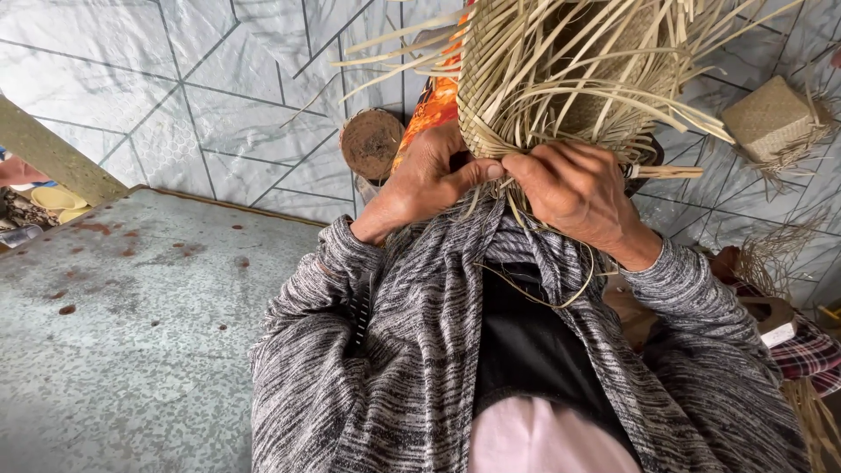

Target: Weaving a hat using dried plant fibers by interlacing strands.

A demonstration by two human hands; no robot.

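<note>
Both hands at the woven straw piece

The half-woven straw basket (561,79) sat at twelve o'clock, loose strips fanning out. The left hand (429,180) gripped its lower edge, thumb pressed across the weave; the right hand (574,188) at one o'clock was closed on strips beside it, the two touching. A finished woven box (771,118) lay at two o'clock on the tiled floor (219,96), a wooden stump (371,143) at eleven
</note>
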